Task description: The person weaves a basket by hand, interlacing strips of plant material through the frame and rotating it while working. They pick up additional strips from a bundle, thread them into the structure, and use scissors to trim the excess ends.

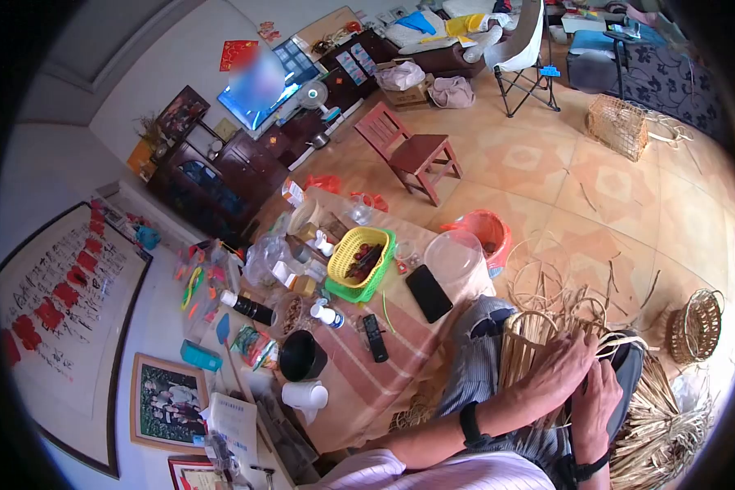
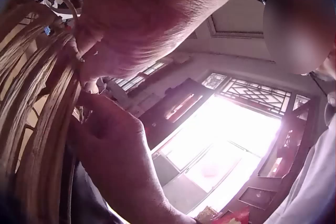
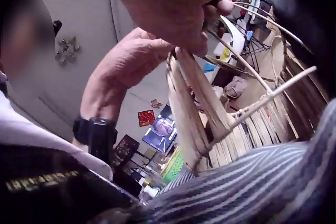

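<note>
A half-woven basket of flat, pale plant strips sits on the person's lap, against striped trousers. The left hand bends over its near rim, fingers curled down on the strips. Close beside it, the right hand pinches a strip at the same spot. In the left wrist view, upright basket strips stand left of the two hands, whose fingertips meet at the rim. The right wrist view shows folded strips rising to the fingers of the right hand, with the left hand behind; the pinched ends are hidden.
A bundle of loose strips lies at the right, near a small finished basket. The table at the left bears a yellow basket, a phone and a remote. A red chair stands beyond.
</note>
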Motion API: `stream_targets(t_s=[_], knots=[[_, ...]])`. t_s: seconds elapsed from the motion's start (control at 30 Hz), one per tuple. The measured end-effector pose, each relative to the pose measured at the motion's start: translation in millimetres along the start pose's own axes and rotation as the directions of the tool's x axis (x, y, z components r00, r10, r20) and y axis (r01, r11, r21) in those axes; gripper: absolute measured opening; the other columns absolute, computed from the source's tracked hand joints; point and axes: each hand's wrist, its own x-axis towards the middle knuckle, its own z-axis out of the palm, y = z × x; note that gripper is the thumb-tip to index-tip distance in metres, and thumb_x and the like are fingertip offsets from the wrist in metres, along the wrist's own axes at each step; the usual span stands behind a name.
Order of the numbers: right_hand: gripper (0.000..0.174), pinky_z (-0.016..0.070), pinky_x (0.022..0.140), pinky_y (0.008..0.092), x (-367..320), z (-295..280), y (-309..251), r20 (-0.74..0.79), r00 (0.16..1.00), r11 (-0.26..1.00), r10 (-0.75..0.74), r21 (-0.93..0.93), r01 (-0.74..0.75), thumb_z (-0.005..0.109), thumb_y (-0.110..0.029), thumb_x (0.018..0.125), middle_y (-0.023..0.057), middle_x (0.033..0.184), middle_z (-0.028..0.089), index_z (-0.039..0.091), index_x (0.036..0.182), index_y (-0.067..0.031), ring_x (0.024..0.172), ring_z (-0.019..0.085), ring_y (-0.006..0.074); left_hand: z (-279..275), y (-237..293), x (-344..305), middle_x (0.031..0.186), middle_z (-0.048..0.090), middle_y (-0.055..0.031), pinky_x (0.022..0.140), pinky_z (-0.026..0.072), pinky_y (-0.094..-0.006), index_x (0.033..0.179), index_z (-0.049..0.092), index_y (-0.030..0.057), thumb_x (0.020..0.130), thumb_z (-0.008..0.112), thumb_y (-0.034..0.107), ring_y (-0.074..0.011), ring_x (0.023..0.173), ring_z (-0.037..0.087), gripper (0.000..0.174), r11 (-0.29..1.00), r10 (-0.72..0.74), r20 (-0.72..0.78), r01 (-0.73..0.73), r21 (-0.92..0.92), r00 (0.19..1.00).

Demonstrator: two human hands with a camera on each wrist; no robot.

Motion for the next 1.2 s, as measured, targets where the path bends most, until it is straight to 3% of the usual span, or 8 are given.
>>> stream_targets(t_s=[0.13,0.2,0.43,0.6,0.87,1.1,1.13,1.2], knots=[[0.034,0.0551,0.078,0.05,3,12,-16,-0.062,0.991,0.977,0.12,0.184,-0.107,0.074,0.001,0.087,0.0213,0.104,0.063,0.071,0.12,-0.0019,0.097,0.066,0.0435,23,2,-4,0.099,0.063,-0.0194,0.091,0.0496,-0.0456,0.12,0.059,-0.0051,0.09,0.063,0.004,-0.0364,0.098,0.066,0.032,0.985,0.057,-0.178,-0.026,0.171,0.982],[0.041,0.0577,0.087,0.0496,8,9,-26,-0.089,0.988,0.952,0.127,0.291,-0.097,0.071,0.004,0.088,0.0264,0.112,0.064,0.072,0.128,-0.0014,0.105,0.067,0.0478,21,1,-2,0.097,0.064,-0.0184,0.091,0.0498,-0.046,0.116,0.058,-0.0038,0.09,0.063,0.003,-0.0364,0.097,0.065,0.027,0.996,0.026,-0.169,-0.011,0.091,0.985],[0.012,0.0569,0.081,0.0493,-14,-22,-14,0.142,0.988,0.956,0.053,0.28,-0.092,0.073,0.003,0.089,0.0239,0.11,0.064,0.071,0.101,0.0018,0.095,0.068,0.045,-9,-2,-11,0.095,0.064,-0.0163,0.09,0.0508,-0.0463,0.103,0.056,0.0025,0.089,0.067,-0.001,-0.0368,0.093,0.065,0.018,0.981,0.004,0.069,0.01,-0.195,0.998],[0.011,0.0561,0.086,0.0444,-24,-51,-35,0.1,0.991,0.953,0.084,0.284,-0.109,0.078,0.007,0.088,0.0182,0.105,0.065,0.07,0.095,0.0037,0.097,0.068,0.0375,-22,12,-30,0.102,0.071,-0.0132,0.093,0.0541,-0.0426,0.131,0.062,0.0006,0.094,0.069,0.003,-0.0321,0.103,0.067,0.037,0.972,0.113,0.005,-0.11,-0.21,0.994],[0.017,0.0537,0.089,0.0408,-1,-51,-46,0.17,0.962,0.822,0.213,0.501,-0.27,0.08,0.009,0.084,0.0193,0.112,0.064,0.071,0.097,0.0056,0.1,0.067,0.0352,-25,-24,-31,0.109,0.078,-0.0144,0.11,0.0544,-0.0458,0.141,0.062,0.0038,0.094,0.08,0.003,-0.038,0.126,0.07,0.051,0.918,0.003,0.047,0.016,-0.397,0.999],[0.019,0.0499,0.08,0.0442,-6,-43,-38,0.092,0.991,0.949,0.101,0.291,-0.123,0.08,0.009,0.079,0.017,0.105,0.064,0.065,0.09,0.0041,0.094,0.061,0.0345,-27,-44,-18,0.111,0.077,-0.0101,0.13,0.0395,-0.0578,0.13,0.064,0.0074,0.093,0.082,0.008,-0.0329,0.131,0.069,0.04,0.926,0.036,-0.091,-0.067,-0.371,0.995],[0.019,0.0481,0.074,0.0401,-1,-43,-47,-0.01,0.998,0.971,0.059,0.233,-0.055,0.081,0.003,0.087,0.0138,0.092,0.062,0.062,0.088,0.0028,0.082,0.057,0.026,-32,-42,-15,0.11,0.075,-0.01,0.131,0.0365,-0.0603,0.119,0.068,0.0074,0.093,0.082,0.011,-0.0304,0.13,0.069,0.029,0.925,-0.014,-0.085,-0.02,-0.378,0.996],[0.012,0.0527,0.084,0.0401,2,-59,-45,0.211,0.977,0.986,0.021,0.158,-0.055,0.075,-0.004,0.101,0.0068,0.111,0.069,0.069,0.111,0.0017,0.101,0.064,0.0212,-34,-50,-13,0.109,0.074,-0.0108,0.131,0.0362,-0.0595,0.112,0.07,0.0073,0.093,0.083,0.014,-0.0296,0.13,0.068,0.023,0.924,0.024,-0.079,-0.053,-0.378,0.997]])
